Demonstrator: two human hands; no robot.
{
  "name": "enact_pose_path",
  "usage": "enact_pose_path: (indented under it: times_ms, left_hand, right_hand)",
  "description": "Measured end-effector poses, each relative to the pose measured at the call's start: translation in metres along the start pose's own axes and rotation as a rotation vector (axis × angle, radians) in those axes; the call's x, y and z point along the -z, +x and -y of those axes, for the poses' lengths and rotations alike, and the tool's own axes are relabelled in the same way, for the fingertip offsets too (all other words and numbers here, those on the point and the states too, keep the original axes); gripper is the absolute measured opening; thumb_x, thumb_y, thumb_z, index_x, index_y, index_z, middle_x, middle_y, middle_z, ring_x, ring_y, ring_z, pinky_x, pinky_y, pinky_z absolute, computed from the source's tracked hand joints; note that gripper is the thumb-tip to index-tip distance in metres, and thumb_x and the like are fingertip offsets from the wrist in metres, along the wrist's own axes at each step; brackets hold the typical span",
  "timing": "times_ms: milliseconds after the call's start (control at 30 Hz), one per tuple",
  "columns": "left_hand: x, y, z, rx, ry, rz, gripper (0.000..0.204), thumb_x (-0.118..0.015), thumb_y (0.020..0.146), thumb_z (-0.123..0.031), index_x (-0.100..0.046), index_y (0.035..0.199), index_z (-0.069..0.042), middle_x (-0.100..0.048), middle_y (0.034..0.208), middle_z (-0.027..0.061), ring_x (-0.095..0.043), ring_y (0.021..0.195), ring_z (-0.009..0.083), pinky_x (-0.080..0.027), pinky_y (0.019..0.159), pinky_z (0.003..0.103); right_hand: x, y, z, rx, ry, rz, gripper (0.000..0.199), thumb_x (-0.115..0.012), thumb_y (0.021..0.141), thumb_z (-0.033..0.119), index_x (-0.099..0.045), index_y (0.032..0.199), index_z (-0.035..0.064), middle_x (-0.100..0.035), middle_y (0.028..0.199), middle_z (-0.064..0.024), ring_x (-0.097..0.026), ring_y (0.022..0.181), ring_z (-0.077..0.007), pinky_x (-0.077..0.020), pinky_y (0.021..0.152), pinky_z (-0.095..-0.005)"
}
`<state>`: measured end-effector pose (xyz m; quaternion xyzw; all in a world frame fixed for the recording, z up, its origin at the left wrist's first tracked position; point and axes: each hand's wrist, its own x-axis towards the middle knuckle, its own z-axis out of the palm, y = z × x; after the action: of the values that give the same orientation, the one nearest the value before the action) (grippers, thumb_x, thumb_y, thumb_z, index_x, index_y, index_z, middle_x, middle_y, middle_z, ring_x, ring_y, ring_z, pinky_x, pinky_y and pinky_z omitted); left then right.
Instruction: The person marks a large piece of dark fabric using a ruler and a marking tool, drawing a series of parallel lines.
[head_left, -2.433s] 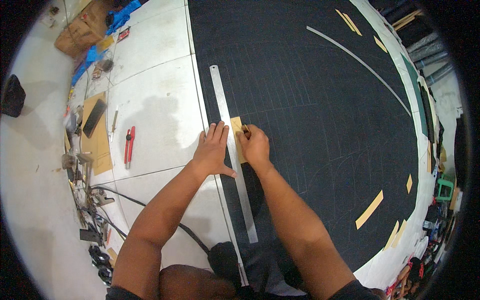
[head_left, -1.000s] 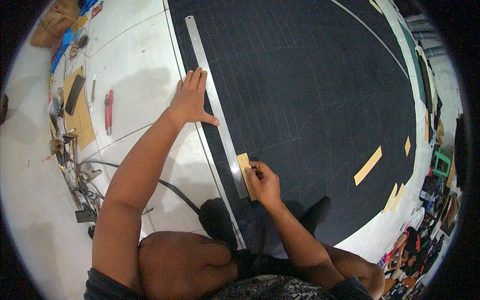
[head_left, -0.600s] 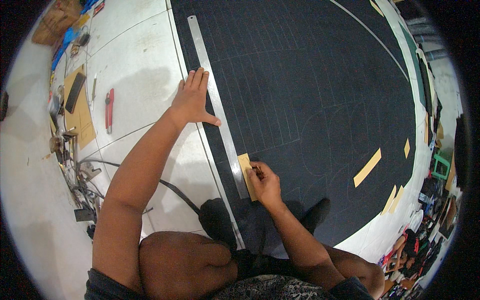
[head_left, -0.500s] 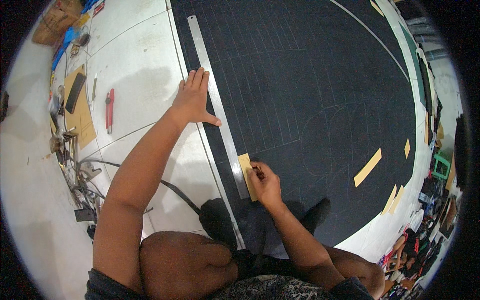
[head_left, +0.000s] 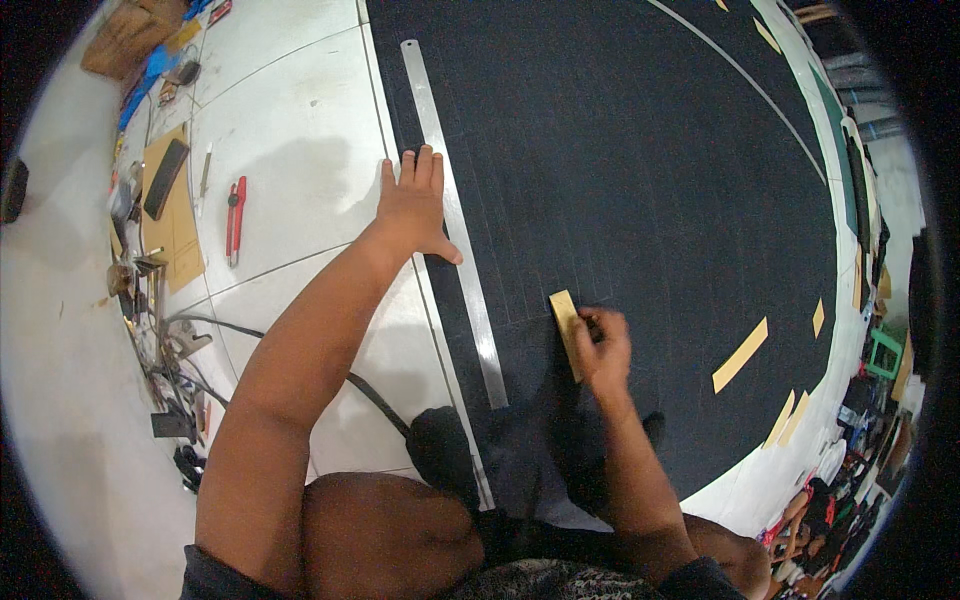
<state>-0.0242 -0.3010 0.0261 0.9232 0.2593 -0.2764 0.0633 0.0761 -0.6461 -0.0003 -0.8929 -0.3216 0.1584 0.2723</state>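
Note:
A long metal ruler (head_left: 478, 315) lies lengthwise on the dark fabric (head_left: 660, 220), near the fabric's left edge. My left hand (head_left: 412, 210) is spread flat beside and against the ruler, fingers apart, thumb touching its edge. To the right of the ruler, my right hand (head_left: 606, 358) has its fingers closed around a narrow tan card strip (head_left: 564, 322), which is tilted over the fabric. The curled fingers hide anything else in that hand. Faint chalk-like lines run across the fabric.
More tan strips (head_left: 740, 356) lie on the fabric at the right. Left on the white tiles are a red utility knife (head_left: 236, 220), a thin pen-like tool (head_left: 205, 170), a dark block (head_left: 166, 180) on a tan card, and cluttered tools. A green stool-like frame (head_left: 884, 352) stands at far right.
My right hand has moved right, carrying the tan strip away from the ruler's edge. My left hand stays spread at the ruler. The whole view has shifted slightly.

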Motion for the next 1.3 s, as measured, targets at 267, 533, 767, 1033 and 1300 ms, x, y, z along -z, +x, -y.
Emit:
enact_pose_path:
  times_ms: [267, 533, 767, 1033, 1300]
  left_hand:
    - [-0.003, -0.002, 0.005, 0.034, 0.011, 0.020, 0.158, -0.090, 0.049, -0.073, -0.011, 0.160, 0.007, -0.012, 0.167, 0.0273, -0.014, 0.156, 0.0440, -0.016, 0.122, 0.067]
    - [-0.002, -0.002, 0.001, 0.024, -0.016, 0.016, 0.154, -0.088, 0.052, -0.072, -0.012, 0.161, 0.006, -0.012, 0.169, 0.0240, -0.014, 0.157, 0.0413, -0.015, 0.121, 0.067]
    - [0.001, -0.003, 0.003, 0.015, -0.040, 0.009, 0.151, -0.089, 0.054, -0.069, -0.013, 0.161, 0.006, -0.013, 0.169, 0.0240, -0.015, 0.156, 0.0420, -0.016, 0.121, 0.067]
    - [-0.006, -0.001, 0.004, -0.001, -0.056, -0.031, 0.155, -0.089, 0.050, -0.071, -0.012, 0.160, 0.008, -0.012, 0.168, 0.0267, -0.015, 0.155, 0.0448, -0.017, 0.120, 0.068]
    - [-0.006, -0.004, 0.006, 0.023, -0.008, -0.019, 0.157, -0.088, 0.050, -0.074, -0.010, 0.160, 0.008, -0.011, 0.168, 0.0257, -0.015, 0.155, 0.0439, -0.019, 0.120, 0.067]
  right_hand:
    - [0.008, 0.104, 0.071, 0.010, 0.205, -0.040, 0.045, -0.041, 0.112, 0.035, -0.070, 0.111, 0.0014, -0.067, 0.098, -0.0103, -0.065, 0.089, -0.0216, -0.0523, 0.084, -0.0361]
    - [-0.090, 0.186, 0.146, 0.176, 0.428, 0.105, 0.023, -0.060, 0.103, 0.020, -0.068, 0.113, 0.0008, -0.074, 0.106, -0.0188, -0.072, 0.100, -0.0363, -0.0557, 0.088, -0.0416]
    - [-0.109, 0.223, 0.165, 0.400, 0.288, 0.033, 0.017, -0.063, 0.098, 0.015, -0.069, 0.109, 0.0017, -0.072, 0.108, -0.0194, -0.069, 0.102, -0.0400, -0.0544, 0.090, -0.0458]
    - [-0.111, 0.226, 0.164, 0.455, 0.221, 0.054, 0.017, -0.062, 0.096, 0.010, -0.069, 0.110, 0.0034, -0.071, 0.109, -0.0198, -0.068, 0.102, -0.0398, -0.0546, 0.091, -0.0469]
    - [-0.078, 0.152, 0.123, 0.701, -0.026, 0.304, 0.018, -0.060, 0.096, 0.007, -0.064, 0.113, 0.0026, -0.069, 0.112, -0.0177, -0.067, 0.104, -0.0371, -0.0548, 0.090, -0.0465]
